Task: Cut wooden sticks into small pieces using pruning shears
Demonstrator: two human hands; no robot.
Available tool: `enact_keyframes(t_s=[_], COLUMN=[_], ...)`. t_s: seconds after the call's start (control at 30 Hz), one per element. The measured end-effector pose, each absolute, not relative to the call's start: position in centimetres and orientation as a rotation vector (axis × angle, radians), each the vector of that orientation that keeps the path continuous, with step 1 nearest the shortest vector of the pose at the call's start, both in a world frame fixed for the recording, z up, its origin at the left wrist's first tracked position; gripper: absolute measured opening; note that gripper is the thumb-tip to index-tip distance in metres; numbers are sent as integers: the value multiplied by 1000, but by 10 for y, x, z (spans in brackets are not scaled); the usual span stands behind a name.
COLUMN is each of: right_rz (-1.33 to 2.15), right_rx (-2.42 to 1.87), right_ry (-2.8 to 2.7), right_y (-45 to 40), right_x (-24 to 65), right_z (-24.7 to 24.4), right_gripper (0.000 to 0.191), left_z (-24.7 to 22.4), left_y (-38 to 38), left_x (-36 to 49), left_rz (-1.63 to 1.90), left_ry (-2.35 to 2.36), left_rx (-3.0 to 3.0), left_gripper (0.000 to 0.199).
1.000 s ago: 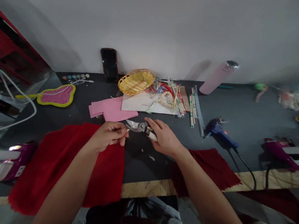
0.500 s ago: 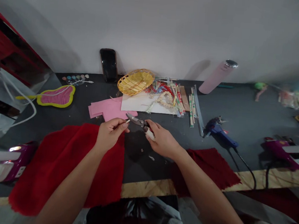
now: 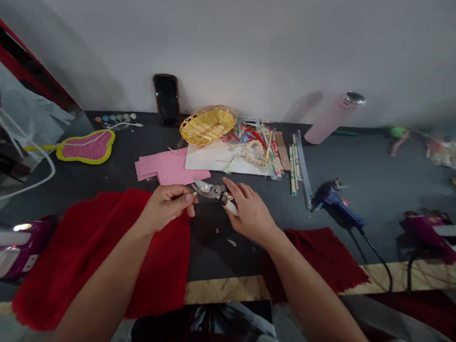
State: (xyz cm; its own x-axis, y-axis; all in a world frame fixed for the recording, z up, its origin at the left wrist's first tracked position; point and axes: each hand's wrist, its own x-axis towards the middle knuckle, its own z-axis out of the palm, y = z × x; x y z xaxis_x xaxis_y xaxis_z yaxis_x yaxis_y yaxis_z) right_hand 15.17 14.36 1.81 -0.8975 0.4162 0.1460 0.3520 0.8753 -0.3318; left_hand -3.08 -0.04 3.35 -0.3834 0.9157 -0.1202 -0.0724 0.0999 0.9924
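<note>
The left hand (image 3: 168, 207) pinches a tiny pale stick (image 3: 194, 193) above the worktop (image 3: 219, 259), near the blades. The right hand (image 3: 254, 215) has its grip around the handles of the pruning shears (image 3: 210, 191), the safe part. The stick seems light, stiff and easy to snap.

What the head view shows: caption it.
Right hand holding white-handled metal pruning shears near a small pale stick-like piece pinched in the left hand, above a dark grey table.

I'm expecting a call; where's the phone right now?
In the head view, the phone leans against the wall, left of centre, just left of the yellow basket.
</note>
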Motion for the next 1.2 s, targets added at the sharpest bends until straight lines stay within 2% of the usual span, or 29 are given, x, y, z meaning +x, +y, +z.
enact_keyframes(t_s=[0.3, 0.6, 0.9, 1.2], right_rz=[491, 398, 464, 461], right_rx=[-567, -661, -500, -649], right_ry=[-2842, -2841, -2843, -2882], right_y=[142, 146, 148, 142], right_x=[152, 152, 153, 151], right_z=[19, 18, 18, 18], right_gripper=[60, 61, 67, 54], left_z=[29, 29, 37, 25], left_y=[0, 4, -2, 2], left_x=[-33, -26, -33, -34], left_rz=[1440, 1491, 1313, 1407], left_ry=[1484, 1755, 1421, 1556], left_rx=[786, 990, 754, 802], left_gripper=[27, 24, 35, 30])
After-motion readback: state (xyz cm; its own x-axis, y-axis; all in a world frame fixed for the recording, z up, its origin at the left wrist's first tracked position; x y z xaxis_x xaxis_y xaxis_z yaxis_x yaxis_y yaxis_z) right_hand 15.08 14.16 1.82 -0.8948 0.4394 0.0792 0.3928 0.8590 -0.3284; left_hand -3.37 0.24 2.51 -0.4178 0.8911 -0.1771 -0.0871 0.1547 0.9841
